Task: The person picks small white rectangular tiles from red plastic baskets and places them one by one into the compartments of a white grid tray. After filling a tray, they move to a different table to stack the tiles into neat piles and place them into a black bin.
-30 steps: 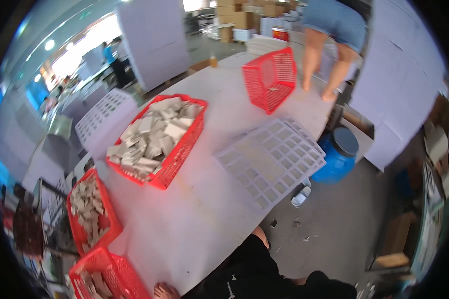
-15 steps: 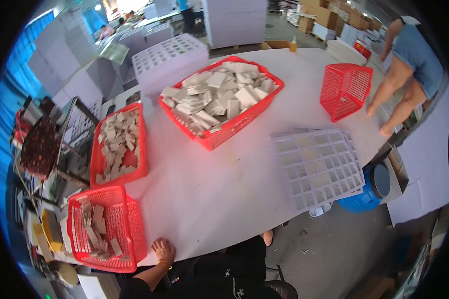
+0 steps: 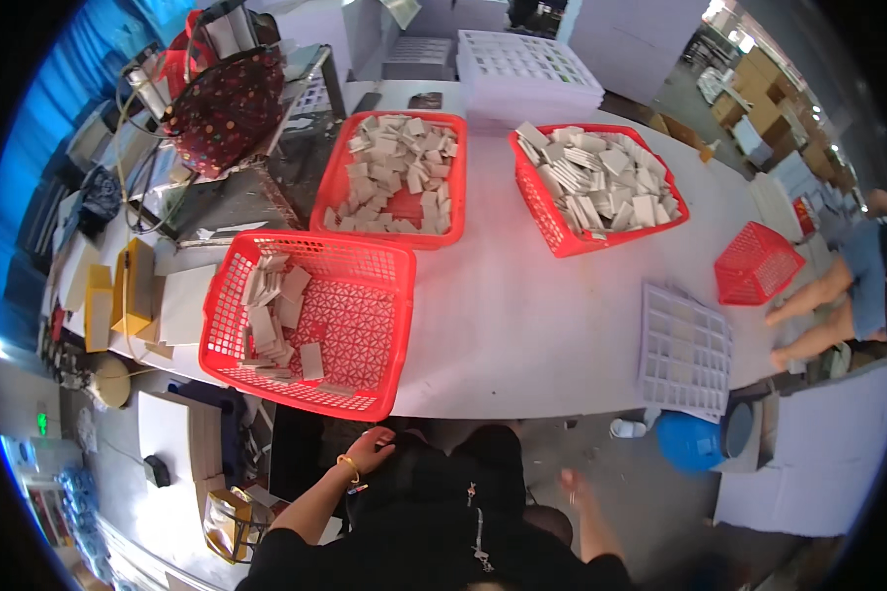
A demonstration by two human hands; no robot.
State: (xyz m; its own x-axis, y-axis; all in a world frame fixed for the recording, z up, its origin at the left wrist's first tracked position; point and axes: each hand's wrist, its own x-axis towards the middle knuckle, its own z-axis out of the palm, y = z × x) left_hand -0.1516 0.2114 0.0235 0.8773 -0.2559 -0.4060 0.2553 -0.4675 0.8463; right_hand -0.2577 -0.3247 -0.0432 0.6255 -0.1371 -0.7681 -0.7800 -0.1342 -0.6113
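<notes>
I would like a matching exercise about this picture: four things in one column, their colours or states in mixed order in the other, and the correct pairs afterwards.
Column one
1. left hand
2. right hand
3. nearest red basket
4. barrel

Column two
A. blue, with a grey lid
B. yellow bracelet at the wrist
C. holds flat pale pieces, mostly towards its left side
D. blurred in the picture

Pairs: 1-B; 2-D; 3-C; 4-A

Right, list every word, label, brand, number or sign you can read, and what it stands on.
None can be read.
Small green light, left: too small to tell whether it is a sign.
Red item, far right: too blurred.
Pale marks on the black clothing: no letters distinguishable.
Nearest red basket: no lettering visible.
</notes>
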